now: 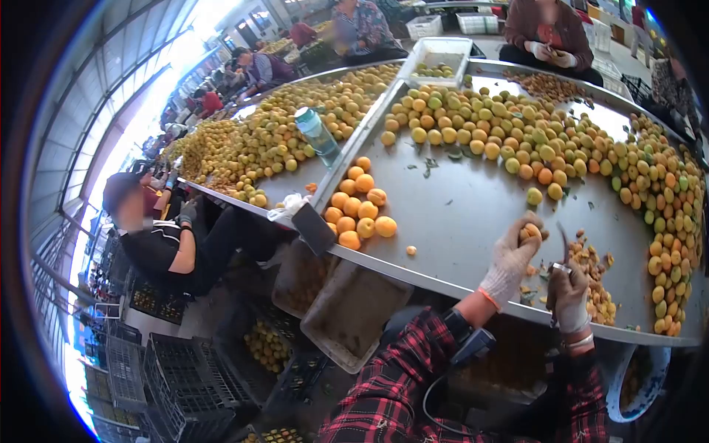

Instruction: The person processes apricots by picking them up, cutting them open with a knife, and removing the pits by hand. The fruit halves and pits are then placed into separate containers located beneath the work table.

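Note:
My left hand (pixel 514 255), in a whitish glove, has its fingers wrapped round an orange apricot (pixel 529 232) above the metal table (pixel 443 207). Just right of it, my right hand (pixel 570 295), gloved too, grips a knife (pixel 565 245) whose curved blade points up. Beside and behind my right hand lies a heap of apricot pieces (pixel 594 284). Two whole fruits, one of them greenish (pixel 534 196), sit on the table beyond my left hand. A group of larger orange apricots (pixel 362 207) rests near the table's left divider.
A long pile of apricots (pixel 517 140) curves along the far and right sides. A water bottle (pixel 317 135) stands left of the divider. A white bin (pixel 439 55) is at the back. Below the front edge is a tray (pixel 354 310). Several people sit around the tables.

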The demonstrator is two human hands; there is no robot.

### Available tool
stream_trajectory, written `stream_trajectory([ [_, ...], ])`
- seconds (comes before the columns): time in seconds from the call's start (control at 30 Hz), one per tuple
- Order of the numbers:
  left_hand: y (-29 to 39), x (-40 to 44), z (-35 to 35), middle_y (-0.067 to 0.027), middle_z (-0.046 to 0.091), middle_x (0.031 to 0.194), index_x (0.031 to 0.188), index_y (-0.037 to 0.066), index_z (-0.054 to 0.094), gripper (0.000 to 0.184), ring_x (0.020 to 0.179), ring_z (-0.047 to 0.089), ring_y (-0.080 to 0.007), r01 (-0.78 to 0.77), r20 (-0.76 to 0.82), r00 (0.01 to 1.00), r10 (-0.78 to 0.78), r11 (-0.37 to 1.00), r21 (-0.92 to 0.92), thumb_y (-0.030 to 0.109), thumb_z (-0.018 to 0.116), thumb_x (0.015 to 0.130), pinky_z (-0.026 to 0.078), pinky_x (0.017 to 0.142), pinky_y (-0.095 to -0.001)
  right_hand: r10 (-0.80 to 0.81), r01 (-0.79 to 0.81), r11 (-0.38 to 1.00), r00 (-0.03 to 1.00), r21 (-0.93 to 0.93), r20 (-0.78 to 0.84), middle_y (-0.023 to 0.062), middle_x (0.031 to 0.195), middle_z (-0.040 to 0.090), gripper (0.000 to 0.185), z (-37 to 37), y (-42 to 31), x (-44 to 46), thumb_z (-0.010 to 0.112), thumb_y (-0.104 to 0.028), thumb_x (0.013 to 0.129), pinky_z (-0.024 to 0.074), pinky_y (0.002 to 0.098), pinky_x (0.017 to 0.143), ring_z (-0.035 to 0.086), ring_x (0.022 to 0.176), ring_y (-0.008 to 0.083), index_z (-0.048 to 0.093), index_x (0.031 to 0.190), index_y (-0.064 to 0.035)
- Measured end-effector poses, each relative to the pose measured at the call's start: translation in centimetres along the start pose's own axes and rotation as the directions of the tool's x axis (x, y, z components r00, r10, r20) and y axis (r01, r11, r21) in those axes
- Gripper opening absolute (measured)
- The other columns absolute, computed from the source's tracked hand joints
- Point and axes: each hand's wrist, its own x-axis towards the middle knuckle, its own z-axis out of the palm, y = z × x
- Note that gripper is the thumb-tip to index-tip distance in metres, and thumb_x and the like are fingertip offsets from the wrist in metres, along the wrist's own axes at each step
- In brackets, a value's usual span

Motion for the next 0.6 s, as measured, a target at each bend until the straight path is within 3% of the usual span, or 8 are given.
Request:
stream_trajectory([
  [0.07,1.2,-0.9,0.5,-0.0019,0.054,0.109,0.122,0.0,0.053,0.032,0.105,0.055,-0.0097,-0.034,0.012,0.999,0.034,0.998,0.045,-0.004,0.059,0.091,0.047,0.097,-0.0272,0.036,-0.032,0.995,0.999,0.099,-0.04,-0.0001,0.063,0.055,0.019,-0.1,-1.5,0.3,0.053,-0.021,0.099,0.0346,0.021,0.038,0.045,0.042,0.0056,0.06,0.1,-0.0037],
  [0.13,2.6,-1.6,1.4,-0.007,0.057,0.12,0.129,0.0,0.051,0.044,0.112,0.057,-0.0125,-0.038,0.201,0.978,-0.055,0.9,0.434,-0.005,0.061,0.087,0.046,0.1,-0.0288,0.079,-0.066,0.984,0.994,0.164,-0.072,0.0012,0.061,0.055,0.027,0.1,-2.4,0.6,0.056,-0.027,0.095,0.0371,0.0216,0.037,0.047,0.041,0.0066,0.06,0.102,-0.0014],
  [0.17,2.2,-1.8,1.7,-0.007,0.057,0.12,0.129,0.0,0.051,0.044,0.112,0.057,-0.0125,-0.043,0.211,0.976,-0.056,0.899,0.436,-0.005,0.061,0.087,0.046,0.1,-0.0288,0.074,-0.059,0.984,0.994,0.168,-0.081,0.0012,0.061,0.055,0.027,-0.3,-2.4,0.7,0.056,-0.027,0.095,0.0371,0.0216,0.037,0.047,0.041,0.0066,0.06,0.102,-0.0014],
  [0.23,1.1,-2.4,2.3,-0.0142,0.055,0.134,0.138,0.001,0.046,0.057,0.121,0.057,-0.0191,-0.354,0.341,0.922,0.185,0.761,0.543,-0.006,0.062,0.084,0.045,0.101,-0.0313,0.106,-0.125,0.98,0.987,0.156,0.123,0.0017,0.072,0.061,0.023,-1.6,-2.4,0.9,0.054,-0.023,0.095,0.0404,0.0207,0.044,0.053,0.05,0.0077,0.062,0.101,-0.0022],
  [0.27,0.9,-2.2,2.1,-0.0194,0.05,0.142,0.143,0.004,0.043,0.066,0.128,0.053,-0.0292,-0.319,0.359,0.923,0.138,0.796,0.514,-0.004,0.065,0.081,0.045,0.102,-0.0351,0.032,-0.03,0.999,0.994,-0.019,0.104,0.0035,0.077,0.064,0.028,-2.1,-1.4,1.2,0.055,-0.026,0.091,0.045,0.0209,0.053,0.059,0.061,0.0091,0.064,0.098,0.0002],
  [0.37,0.8,-1.9,2.6,-0.0179,0.051,0.14,0.139,0.004,0.048,0.065,0.126,0.053,-0.0335,-0.54,0.449,0.838,0.31,0.586,0.605,-0.002,0.069,0.078,0.046,0.102,-0.0376,0.043,-0.049,0.981,0.998,0.187,0.036,0.003,0.064,0.061,0.036,-2.2,-0.8,1.4,0.061,-0.034,0.087,0.0403,0.0212,0.04,0.051,0.042,0.0082,0.063,0.096,0.0016],
  [0.47,0.6,-1.7,3.1,-0.0171,0.051,0.141,0.135,0.005,0.051,0.066,0.123,0.053,-0.0369,-0.561,0.496,0.825,0.271,0.5,0.66,0.0,0.072,0.073,0.047,0.101,-0.0402,0.068,-0.078,0.982,0.995,0.172,0.067,0.0032,0.067,0.063,0.03,-2.8,-1.9,1.0,0.06,-0.028,0.088,0.0409,0.0207,0.041,0.053,0.045,0.0079,0.064,0.095,0.0011],
  [0.6,-0.2,-1.1,3.6,-0.0166,0.052,0.14,0.133,0.006,0.053,0.065,0.121,0.055,-0.0367,-0.604,0.55,0.785,0.285,0.546,0.58,-0.001,0.071,0.071,0.048,0.1,-0.0405,0.089,-0.087,0.988,0.996,0.125,-0.01,0.0022,0.069,0.063,0.023,-3.1,-3.0,0.5,0.061,-0.021,0.088,0.0408,0.0207,0.041,0.054,0.048,0.007,0.065,0.094,-0.0001],
])
